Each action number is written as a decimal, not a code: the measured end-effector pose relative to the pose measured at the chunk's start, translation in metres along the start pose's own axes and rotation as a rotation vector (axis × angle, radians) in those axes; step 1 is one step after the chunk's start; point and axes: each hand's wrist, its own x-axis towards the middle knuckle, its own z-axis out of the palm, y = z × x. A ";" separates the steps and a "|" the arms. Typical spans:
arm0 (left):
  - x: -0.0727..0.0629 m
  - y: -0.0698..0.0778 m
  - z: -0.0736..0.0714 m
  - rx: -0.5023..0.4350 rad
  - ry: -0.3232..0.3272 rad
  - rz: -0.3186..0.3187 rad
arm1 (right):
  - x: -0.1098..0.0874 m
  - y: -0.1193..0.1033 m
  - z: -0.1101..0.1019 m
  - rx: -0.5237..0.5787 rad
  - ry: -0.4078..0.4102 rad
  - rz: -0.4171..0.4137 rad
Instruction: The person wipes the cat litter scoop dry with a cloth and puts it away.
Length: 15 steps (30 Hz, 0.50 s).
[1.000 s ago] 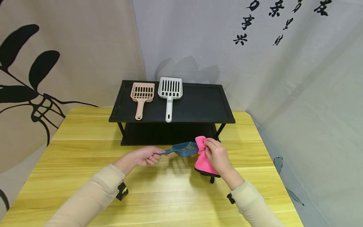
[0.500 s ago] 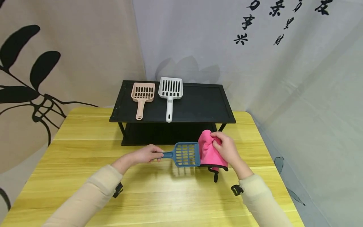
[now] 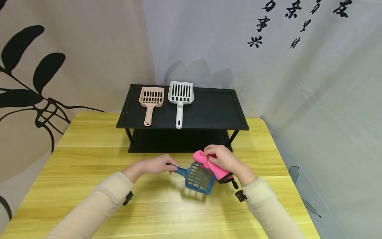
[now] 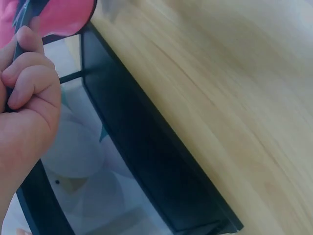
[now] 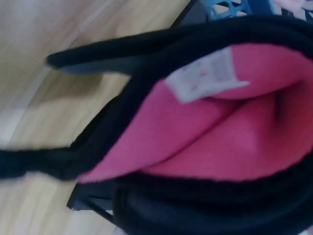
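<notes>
My left hand (image 3: 159, 164) pinches the handle of a blue slotted litter scoop (image 3: 187, 173), its head pointing right and tilted down over the table. My right hand (image 3: 222, 158) grips a bunched pink cloth (image 3: 219, 171) with black edging, which covers the upper right corner of the scoop head. Seen by the left wrist camera, the left hand (image 4: 34, 88) has curled fingers round the handle, beside the pink cloth (image 4: 68, 17). In the right wrist view, the cloth (image 5: 195, 132) fills the frame, showing folds, a white label and a dark loop; the right hand is hidden there.
Behind the hands stands a low black two-tier rack (image 3: 213, 109). On its top lie a pale pink litter scoop (image 3: 149, 114) and a white litter scoop (image 3: 179, 113). Everything is on a yellow wood-grain table (image 3: 167, 215), with printed fabric (image 3: 197, 39) hanging behind.
The scoop has turned from nearly edge-on to slots facing up, and its head has swung down toward the front. The right hand first went right with the cloth, then came back left over the scoop.
</notes>
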 end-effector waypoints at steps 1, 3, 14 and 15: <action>0.001 0.001 0.000 0.007 0.006 0.005 | 0.000 -0.001 0.000 0.001 -0.027 -0.015; 0.001 0.001 0.000 0.024 0.014 0.010 | 0.000 -0.002 0.001 0.000 -0.069 -0.034; -0.006 -0.009 -0.005 -0.011 0.033 0.021 | -0.012 0.013 -0.014 0.174 -0.160 -0.008; -0.007 -0.011 -0.005 -0.025 0.026 0.022 | -0.014 0.017 -0.015 0.215 -0.148 0.018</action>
